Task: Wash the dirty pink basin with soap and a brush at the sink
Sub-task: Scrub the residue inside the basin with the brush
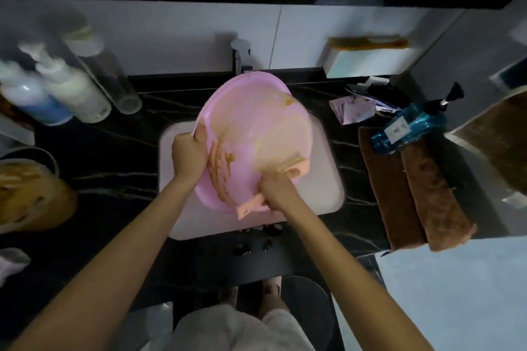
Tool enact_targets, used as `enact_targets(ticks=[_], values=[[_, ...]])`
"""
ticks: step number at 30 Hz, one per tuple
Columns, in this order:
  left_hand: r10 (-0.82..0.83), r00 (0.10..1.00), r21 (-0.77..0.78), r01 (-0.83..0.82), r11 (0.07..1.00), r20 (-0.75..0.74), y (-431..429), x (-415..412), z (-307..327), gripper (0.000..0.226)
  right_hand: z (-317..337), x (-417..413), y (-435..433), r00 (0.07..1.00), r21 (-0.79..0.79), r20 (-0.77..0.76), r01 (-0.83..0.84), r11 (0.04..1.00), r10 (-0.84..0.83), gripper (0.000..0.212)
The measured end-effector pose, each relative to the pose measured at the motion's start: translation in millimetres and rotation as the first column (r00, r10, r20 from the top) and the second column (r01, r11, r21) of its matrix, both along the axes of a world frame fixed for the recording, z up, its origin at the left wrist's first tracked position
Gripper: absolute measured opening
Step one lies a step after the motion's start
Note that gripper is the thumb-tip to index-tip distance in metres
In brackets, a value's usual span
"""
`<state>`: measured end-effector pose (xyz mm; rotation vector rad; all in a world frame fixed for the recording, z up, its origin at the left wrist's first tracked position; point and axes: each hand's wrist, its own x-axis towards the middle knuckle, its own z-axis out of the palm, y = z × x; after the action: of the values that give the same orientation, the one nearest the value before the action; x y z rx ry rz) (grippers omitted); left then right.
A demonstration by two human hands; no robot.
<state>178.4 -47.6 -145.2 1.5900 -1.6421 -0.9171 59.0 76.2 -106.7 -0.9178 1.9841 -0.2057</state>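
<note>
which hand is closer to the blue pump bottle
Right. The right hand holds the brush in the pink basin, toward the blue pump bottle; the left hand grips the rim opposite, farther off.

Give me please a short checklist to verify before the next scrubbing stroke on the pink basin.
1. Grip of left hand on pink basin rim: ok.
2. Hold of right hand on brush, head inside basin: ok.
3. Position of basin over sink: ok.
4. Inside free of brown smears: not ok.
5. Flow of water from faucet: cannot tell.
6. Any soap on brush: cannot tell.
</note>
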Motion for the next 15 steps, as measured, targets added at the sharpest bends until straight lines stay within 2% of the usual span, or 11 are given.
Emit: enact_targets(ticks=[1, 3, 4, 6, 8, 10, 15], values=[[0.0, 1.0, 0.006, 0.0, 1.0, 0.001, -2, 0, -3, 0.053, 2, 13, 5, 0.997, -0.053, 0.066, 0.045, 0.998, -0.041, 0.038], [-0.006, 1.0, 0.01, 0.006, 1.0, -0.009, -6, 2, -6, 0.052, 8, 47, 19, 0.976, -0.125, 0.195, 0.119, 0.985, -0.093, 0.083], [-0.011, 1.0, 0.009, 0.011, 1.0, -0.014, -7, 3, -6, 0.051, 8, 59, 25, 0.977, -0.141, 0.202, 0.096, 0.985, -0.066, 0.094], [-0.022, 1.0, 0.009, 0.022, 1.0, -0.01, -8, 5, -5, 0.051, -5, 60, 26, 0.987, -0.13, 0.145, 0.089, 0.988, -0.07, 0.097], [-0.024, 1.0, 0.009, 0.024, 1.0, 0.01, -7, 5, -4, 0.053, -16, 35, 9, 0.982, -0.128, 0.016, 0.19, 0.973, -0.189, 0.094], [-0.024, 0.998, 0.006, 0.024, 1.0, 0.059, -9, 4, -2, 0.054, -18, 25, 6, 0.968, -0.106, -0.002, 0.248, 0.963, -0.25, 0.091], [-0.001, 0.996, 0.011, 0.0, 1.0, 0.085, -18, 1, -12, 0.054, -30, 71, 48, 0.998, -0.17, -0.039, -0.061, 0.984, 0.056, 0.099]])
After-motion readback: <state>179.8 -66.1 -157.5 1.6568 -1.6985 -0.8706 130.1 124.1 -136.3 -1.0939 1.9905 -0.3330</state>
